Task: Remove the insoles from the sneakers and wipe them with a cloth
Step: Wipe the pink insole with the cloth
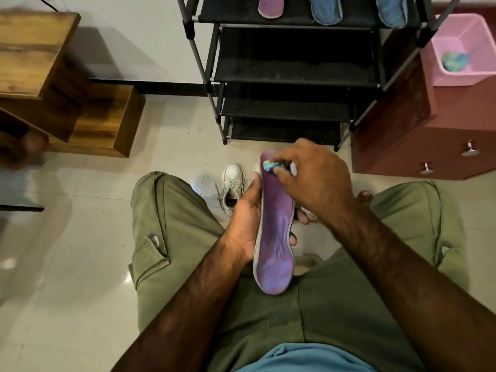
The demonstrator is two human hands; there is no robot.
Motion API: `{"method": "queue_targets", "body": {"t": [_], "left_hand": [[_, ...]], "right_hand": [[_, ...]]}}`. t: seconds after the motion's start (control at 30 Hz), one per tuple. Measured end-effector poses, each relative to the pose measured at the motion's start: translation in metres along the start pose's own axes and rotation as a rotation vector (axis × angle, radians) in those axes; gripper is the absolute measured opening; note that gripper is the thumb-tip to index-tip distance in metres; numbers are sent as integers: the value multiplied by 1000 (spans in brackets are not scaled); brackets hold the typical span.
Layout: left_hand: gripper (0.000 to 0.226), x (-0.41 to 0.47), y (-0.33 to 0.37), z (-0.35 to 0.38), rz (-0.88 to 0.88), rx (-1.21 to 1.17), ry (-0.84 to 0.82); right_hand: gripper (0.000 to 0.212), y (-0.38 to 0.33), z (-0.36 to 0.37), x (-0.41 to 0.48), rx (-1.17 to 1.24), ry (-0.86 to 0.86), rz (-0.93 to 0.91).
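Looking like a home, in a shoe corner: facing a black shoe rack holding insoles against a white wall, sitting above glossy floor tiles, neighbouring a reddish chest of drawers carrying a pink basket, and stepped wooden boxes at left.

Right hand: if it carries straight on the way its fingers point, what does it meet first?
The right hand pinches a cloth held against the toe end of the purple insole, so the insole comes first. Beyond its edge, probably the white sneaker lower down, though depth is unclear.
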State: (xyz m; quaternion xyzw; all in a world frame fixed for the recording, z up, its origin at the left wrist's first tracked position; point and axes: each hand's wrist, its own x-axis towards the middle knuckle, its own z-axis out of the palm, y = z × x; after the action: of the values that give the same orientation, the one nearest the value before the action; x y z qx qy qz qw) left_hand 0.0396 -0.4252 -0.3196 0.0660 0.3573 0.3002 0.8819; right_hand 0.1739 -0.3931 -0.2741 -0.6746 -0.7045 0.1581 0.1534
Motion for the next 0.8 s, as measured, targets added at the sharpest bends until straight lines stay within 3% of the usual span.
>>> {"method": "queue_targets", "body": {"t": [0.17, 0.23, 0.4, 0.67, 0.73, 0.8], "left_hand": [[73, -1, 6, -1, 23, -40, 64], [75, -2, 5, 3, 10, -22, 40], [92, 1, -6, 1, -25, 65, -154], [80, -3, -1, 4, -71, 44, -155], [80, -2, -3, 4, -71, 54, -143], [77, -1, -5, 2, -50, 77, -162]], "right_hand": [[18, -4, -12, -21, 12, -304, -134], [18, -4, -16, -17, -28, -285, -121], [19, 3, -22, 17, -84, -22, 68], [13, 0, -35, -3, -17, -403, -59], [13, 3, -40, 2, -11, -386, -19], [18, 9, -37, 10, -45, -231, 71]]}}
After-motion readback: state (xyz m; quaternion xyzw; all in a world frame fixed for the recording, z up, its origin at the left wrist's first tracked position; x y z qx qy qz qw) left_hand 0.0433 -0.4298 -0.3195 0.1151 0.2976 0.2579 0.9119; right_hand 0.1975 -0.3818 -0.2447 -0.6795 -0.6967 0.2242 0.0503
